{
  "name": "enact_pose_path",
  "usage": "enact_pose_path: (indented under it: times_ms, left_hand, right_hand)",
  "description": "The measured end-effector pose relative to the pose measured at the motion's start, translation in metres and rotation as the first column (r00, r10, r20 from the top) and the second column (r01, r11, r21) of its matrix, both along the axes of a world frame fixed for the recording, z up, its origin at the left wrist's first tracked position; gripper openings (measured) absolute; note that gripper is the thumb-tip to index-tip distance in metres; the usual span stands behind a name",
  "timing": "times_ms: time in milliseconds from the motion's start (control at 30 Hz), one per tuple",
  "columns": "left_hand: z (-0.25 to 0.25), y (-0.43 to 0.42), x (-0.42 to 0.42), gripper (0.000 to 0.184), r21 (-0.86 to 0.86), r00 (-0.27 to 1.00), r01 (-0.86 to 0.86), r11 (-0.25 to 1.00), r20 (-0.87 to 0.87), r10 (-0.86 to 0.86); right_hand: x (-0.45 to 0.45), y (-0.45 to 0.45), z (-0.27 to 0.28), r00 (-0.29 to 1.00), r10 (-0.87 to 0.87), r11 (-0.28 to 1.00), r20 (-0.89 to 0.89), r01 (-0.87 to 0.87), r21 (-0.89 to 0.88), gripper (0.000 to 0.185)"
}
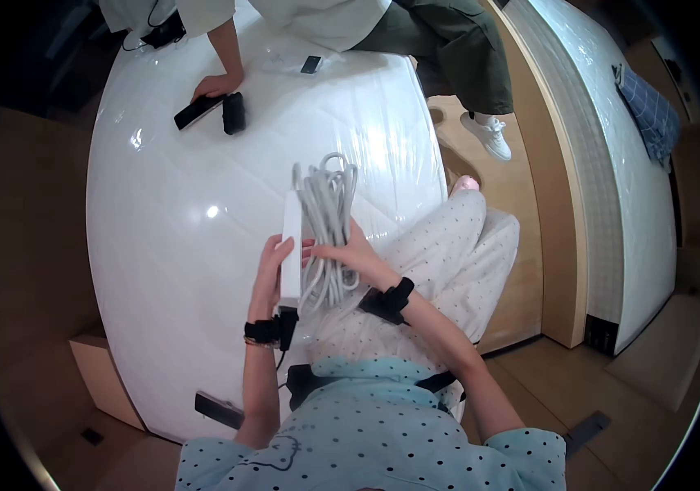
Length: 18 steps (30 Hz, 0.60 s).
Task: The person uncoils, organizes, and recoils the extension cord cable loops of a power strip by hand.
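A white power strip [291,278] stands on end in front of me, its long side toward my left. Beside it hangs a thick bundle of grey-white cable [330,200], folded into long loops. My left hand [270,263] is closed around the strip's left side, thumb over its face. From the right, my right hand [355,252] wraps the middle of the cable bundle, with fingers reaching across toward the strip. Both wrists wear black straps with small dark boxes.
I sit on a plastic-covered mattress [170,262]. Farther off, another person's hand [217,85] rests by a dark phone [196,114] and a black pouch-like object [234,113]. A small device [310,65] lies beyond. Another dark phone-like object [219,409] is near my left elbow.
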<state>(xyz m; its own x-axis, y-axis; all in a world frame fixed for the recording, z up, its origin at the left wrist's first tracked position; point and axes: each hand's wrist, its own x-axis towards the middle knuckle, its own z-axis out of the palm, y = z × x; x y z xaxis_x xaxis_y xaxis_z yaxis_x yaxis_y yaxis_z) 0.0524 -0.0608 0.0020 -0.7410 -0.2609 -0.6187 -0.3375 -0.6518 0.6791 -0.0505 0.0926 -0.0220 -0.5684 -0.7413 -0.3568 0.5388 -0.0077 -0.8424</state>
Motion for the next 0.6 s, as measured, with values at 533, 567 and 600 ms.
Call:
enact_pose_path:
  times_ms: [533, 567, 600]
  left_hand:
    - [-0.034, -0.023, 0.020, 0.047, -0.166, 0.995, -0.068, 0.984, 0.066, 0.080]
    - [-0.037, -0.029, 0.020, 0.046, -0.181, 0.990, -0.091, 0.979, 0.085, 0.108]
    - [-0.040, -0.034, 0.020, 0.050, -0.201, 0.983, -0.123, 0.972, 0.108, 0.146]
  right_hand:
    - [-0.009, -0.052, -0.025, 0.944, 0.327, 0.931, 0.045, -0.330, 0.155, 0.046]
    - [-0.008, -0.057, -0.033, 0.944, 0.330, 0.930, -0.011, -0.323, 0.175, 0.042]
    - [-0.007, -0.061, -0.034, 0.941, 0.333, 0.929, -0.065, -0.315, 0.195, 0.039]
